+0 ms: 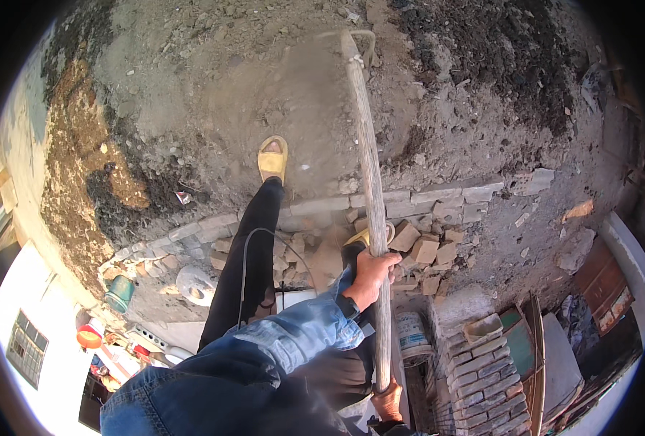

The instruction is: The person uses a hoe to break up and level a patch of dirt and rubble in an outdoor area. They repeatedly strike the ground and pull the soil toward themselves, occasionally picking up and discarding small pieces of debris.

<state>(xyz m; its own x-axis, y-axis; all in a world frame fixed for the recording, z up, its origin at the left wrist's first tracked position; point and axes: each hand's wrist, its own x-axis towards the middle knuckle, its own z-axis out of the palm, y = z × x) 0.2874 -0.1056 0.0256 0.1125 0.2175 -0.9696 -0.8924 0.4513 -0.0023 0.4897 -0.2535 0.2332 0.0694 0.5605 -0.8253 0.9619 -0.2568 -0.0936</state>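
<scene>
A long wooden handle [370, 147] of a pronged hoe runs from my body out to the dirt. My left hand [370, 277] grips it partway along, a dark band at the wrist. Lower down, near the handle's butt end, my right hand [389, 402] is closed around it. The curved metal head [370, 41] rests at or in the loose soil [311, 82] at the far end; dust blurs it, so its prongs are partly hidden.
One yellow slide sandal [272, 161] stands on the soil; the other is partly behind the handle. A low brick edging [322, 206] crosses below, with broken bricks [425, 250] beside it. Stacked bricks [486, 376], a white bucket [412, 335] and a green bucket [119, 294] stand nearer me.
</scene>
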